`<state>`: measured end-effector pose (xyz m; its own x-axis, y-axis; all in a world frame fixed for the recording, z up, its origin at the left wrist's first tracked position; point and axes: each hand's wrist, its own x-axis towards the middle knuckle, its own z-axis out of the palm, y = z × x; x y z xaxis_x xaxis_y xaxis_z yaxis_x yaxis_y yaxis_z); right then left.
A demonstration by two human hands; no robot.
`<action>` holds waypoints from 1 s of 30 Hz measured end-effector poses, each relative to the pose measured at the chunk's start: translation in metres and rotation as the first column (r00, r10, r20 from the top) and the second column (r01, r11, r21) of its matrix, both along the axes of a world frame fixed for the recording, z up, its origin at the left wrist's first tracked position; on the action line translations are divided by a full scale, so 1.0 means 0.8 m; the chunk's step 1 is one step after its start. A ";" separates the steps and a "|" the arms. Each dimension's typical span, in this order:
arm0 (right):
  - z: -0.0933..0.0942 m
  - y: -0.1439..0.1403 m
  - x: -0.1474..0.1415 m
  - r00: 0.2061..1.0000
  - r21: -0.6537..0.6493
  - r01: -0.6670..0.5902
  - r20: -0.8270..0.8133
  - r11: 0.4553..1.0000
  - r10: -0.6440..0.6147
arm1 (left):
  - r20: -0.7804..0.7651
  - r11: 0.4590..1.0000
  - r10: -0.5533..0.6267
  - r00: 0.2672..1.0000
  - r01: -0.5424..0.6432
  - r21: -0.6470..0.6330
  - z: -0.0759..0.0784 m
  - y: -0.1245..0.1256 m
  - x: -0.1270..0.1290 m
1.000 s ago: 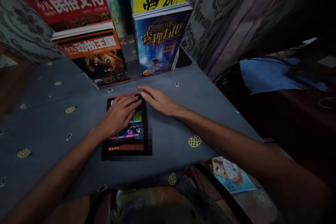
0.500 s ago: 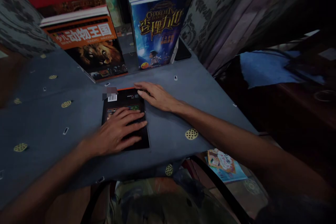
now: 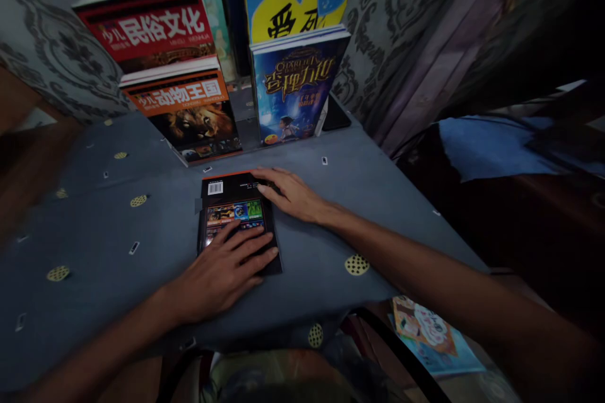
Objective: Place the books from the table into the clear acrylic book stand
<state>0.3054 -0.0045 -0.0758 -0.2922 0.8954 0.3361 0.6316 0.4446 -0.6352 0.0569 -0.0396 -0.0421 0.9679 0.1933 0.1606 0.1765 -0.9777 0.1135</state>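
Note:
A black book (image 3: 227, 192) lies flat on the cloth-covered table, its barcode side up, with a strip of small colour pictures across it. My left hand (image 3: 231, 264) rests on its lower part, fingers spread and stretched out over the cover. My right hand (image 3: 290, 195) touches the book's top right corner, palm down with fingers extended. Behind the book stand upright an orange book with a lion on its cover (image 3: 196, 123) and a blue book with gold lettering (image 3: 295, 94). Neither hand touches these.
A red book (image 3: 155, 28) and a blue book with a yellow heart (image 3: 302, 0) stand further back. A dark flat object (image 3: 336, 114) lies at the table's far right. Colourful booklets (image 3: 435, 334) lie below the table's right edge. Patterned curtain (image 3: 406, 0) hangs behind.
The view has tilted up, so the rear books show more. My left hand has slid toward the book's lower edge, uncovering its pictures. The right hand stays at the top right corner.

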 end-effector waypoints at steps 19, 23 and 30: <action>0.003 -0.005 0.000 0.991 -0.012 -0.040 0.129 0.999 0.042 | 0.166 0.957 0.281 0.945 -0.264 -0.119 -0.011 0.091 -0.013; 0.005 -0.004 0.000 0.990 -0.036 -0.053 0.131 0.998 0.057 | 0.163 0.866 0.499 0.851 -0.488 -0.106 -0.014 0.128 -0.049; 0.001 -0.001 0.001 0.991 -0.021 -0.061 0.120 0.998 0.064 | 0.211 0.928 0.373 0.904 -0.363 -0.084 -0.011 0.109 -0.071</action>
